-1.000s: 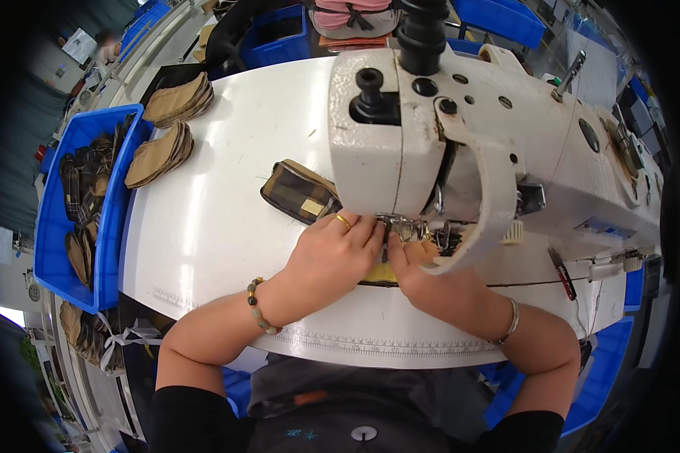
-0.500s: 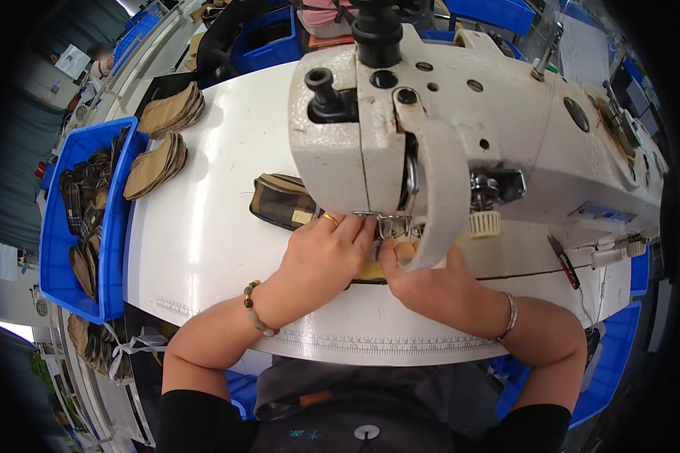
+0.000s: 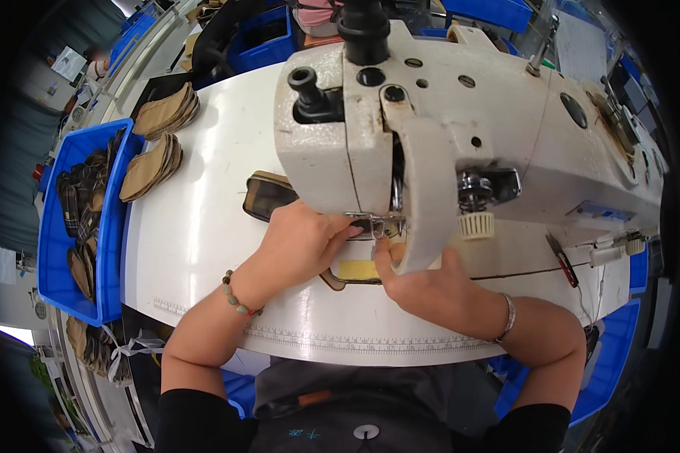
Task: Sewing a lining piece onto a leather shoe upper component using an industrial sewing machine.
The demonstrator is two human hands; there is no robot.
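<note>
A white sewing machine [image 3: 332, 158] stands over the table, its metal presser foot [image 3: 380, 228] resting at a dark fabric piece [image 3: 364, 226]. My left hand [image 3: 298, 245] is closed, thumb and fingertips pinching the dark fabric left of the foot. Close in front of the foot, my right hand [image 3: 431, 291] has its curled fingers on the fabric; the machine's curved white arm hides some of them. A yellow strip [image 3: 357, 269] and a brown-edged end [image 3: 332, 280] of the work show between my hands. Behind my left hand lies a plaid zippered pouch [image 3: 267, 195].
Two stacks of tan fabric pieces, a far stack [image 3: 166, 112] and a nearer stack [image 3: 151, 167], lie at the left. Beside them stands a blue bin [image 3: 113, 249] of plaid pieces. Red-and-black thread snips [image 3: 562, 260] lie at the right. A printed ruler [image 3: 355, 346] runs along the front edge.
My left hand has moved left and back from the presser foot, uncovering more dark fabric and the yellow strip. It now covers part of the pouch. My right hand has barely moved.
</note>
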